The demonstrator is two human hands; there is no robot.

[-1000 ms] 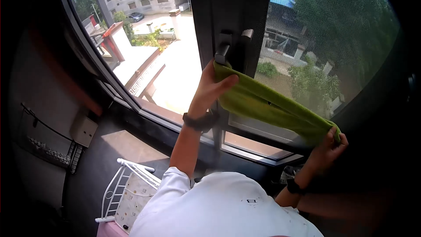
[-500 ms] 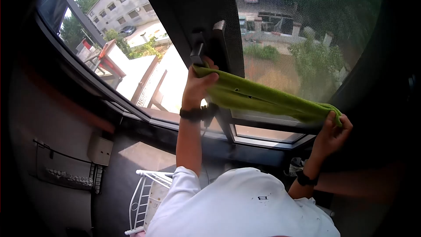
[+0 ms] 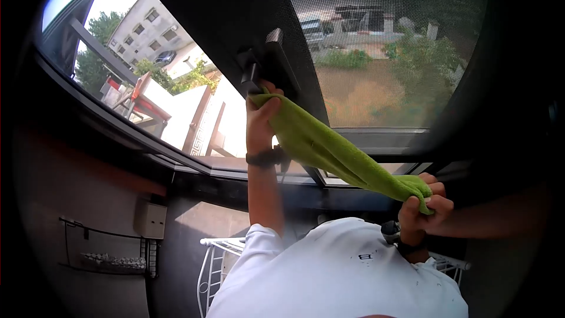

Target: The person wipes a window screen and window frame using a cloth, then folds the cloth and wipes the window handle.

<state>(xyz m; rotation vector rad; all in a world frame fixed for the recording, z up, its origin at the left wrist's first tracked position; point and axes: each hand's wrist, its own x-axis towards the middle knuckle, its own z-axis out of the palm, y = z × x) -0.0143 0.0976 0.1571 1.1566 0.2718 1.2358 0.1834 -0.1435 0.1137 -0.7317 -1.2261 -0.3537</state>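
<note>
In the head view, a green cloth point(image 3: 329, 147) is stretched between the person's two hands, in front of the window and a little below its handle point(image 3: 251, 76). Its long axis slants across the view, from the upper left, where the left hand point(image 3: 259, 123) has it, down to the lower right, where the right hand point(image 3: 419, 209) has it. Seen from the left hand, then, the cloth runs rightward and down, toward the person's body; seen from the right hand, it runs leftward and up, toward the handle. The left hand is the nearer one to the handle: it pinches the upper end of the cloth just under the grip, thumb in front and fingers partly hidden behind the fabric, so whether it also touches the handle cannot be told. The right hand is closed around the lower end, which is bunched between thumb and curled fingers and lies nearer to the white shirt point(image 3: 341, 271). Between the two, the cloth is broader near the left hand and gathers into narrow folds toward the right. Behind it are the dark window frame point(image 3: 226, 9) and the lower edge of the insect screen point(image 3: 376, 91); whether the fabric touches either cannot be told. A dark wristband point(image 3: 265, 157) circles the left wrist.
</note>
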